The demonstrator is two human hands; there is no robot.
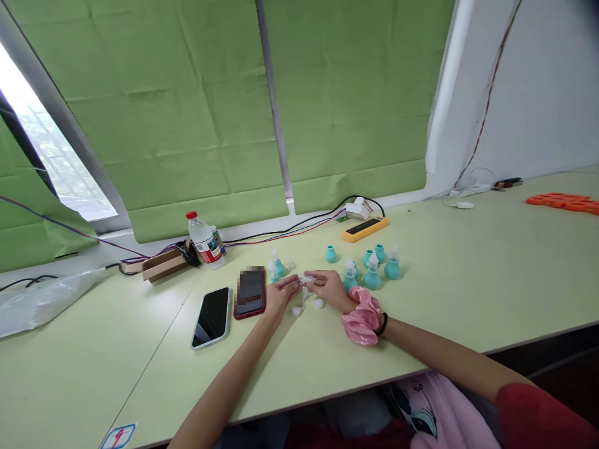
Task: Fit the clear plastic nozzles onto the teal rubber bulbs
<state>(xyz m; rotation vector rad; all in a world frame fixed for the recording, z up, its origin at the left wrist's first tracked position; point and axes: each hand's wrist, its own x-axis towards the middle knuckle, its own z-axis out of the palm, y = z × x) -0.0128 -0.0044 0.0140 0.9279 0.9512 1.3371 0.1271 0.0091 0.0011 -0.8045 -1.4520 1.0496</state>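
My left hand (282, 294) and my right hand (330, 288) meet above the table, both with closed fingertips on a small whitish, see-through piece (306, 280). Its exact kind is too small to make out. Just below the fingers lie several loose white bulb-shaped pieces (298, 310). Several teal bulb-shaped bottles with clear tips (372, 278) stand to the right of my right hand. Beyond it is a teal bottle without a tip (331, 254). More teal bottles with tips (278, 267) are behind my left hand, partly hidden by it.
Left of my hands lie a red-cased phone (250, 293) and a pale-cased phone (211, 318). A water bottle (206, 242), an open cardboard box (168, 265) and a yellow power strip (365, 229) line the back, with cables along the wall. Orange plastic parts (564, 202) lie far right.
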